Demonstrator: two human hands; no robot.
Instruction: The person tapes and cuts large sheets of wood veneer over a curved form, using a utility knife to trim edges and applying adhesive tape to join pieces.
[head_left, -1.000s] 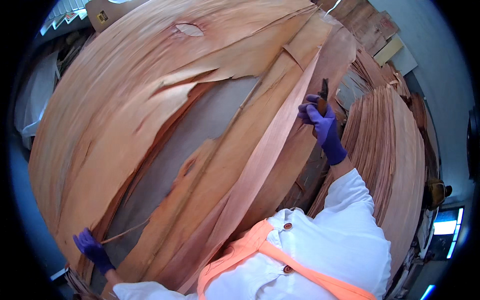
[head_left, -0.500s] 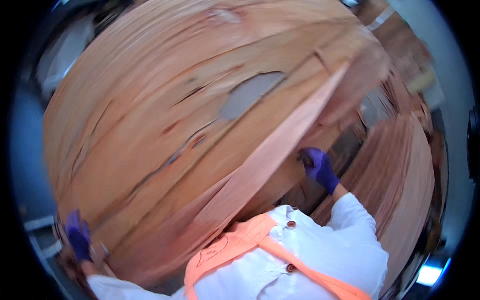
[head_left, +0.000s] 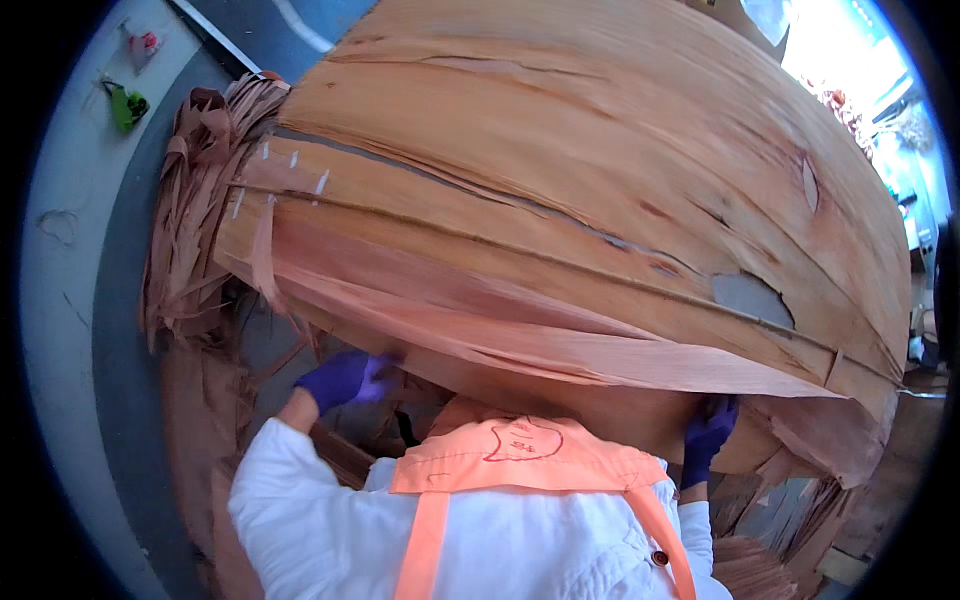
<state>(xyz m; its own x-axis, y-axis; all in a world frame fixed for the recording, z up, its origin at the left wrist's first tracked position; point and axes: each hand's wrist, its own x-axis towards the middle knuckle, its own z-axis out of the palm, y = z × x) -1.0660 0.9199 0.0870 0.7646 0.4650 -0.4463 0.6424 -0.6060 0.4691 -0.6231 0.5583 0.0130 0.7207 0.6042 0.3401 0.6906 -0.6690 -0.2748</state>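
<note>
A large stack of orange-brown wood veneer sheets (head_left: 600, 130) spreads before me, with splits and a hole in its top sheet. A loose pinkish veneer strip (head_left: 560, 350) lies folded along its near edge. My left hand (head_left: 345, 381), in a purple glove, is at that edge, left of my body. Its fingers are stretched out, slightly blurred, and hold nothing that I can see. My right hand (head_left: 709, 435), also gloved in purple, is at the near edge on the right, under the strip's border. Its fingers are curled around something dark that I cannot make out.
Torn veneer scraps (head_left: 200, 200) hang in a bunch off the stack's left end. More veneer pieces (head_left: 755, 570) lie low on the right. A green object (head_left: 126, 108) sits on a pale surface at far left. White marks (head_left: 320, 184) show on the stack's left corner.
My view has turned toward the left end of the stack. My left hand has come from the far left edge to the near edge by my body. My right hand stays at the near edge.
</note>
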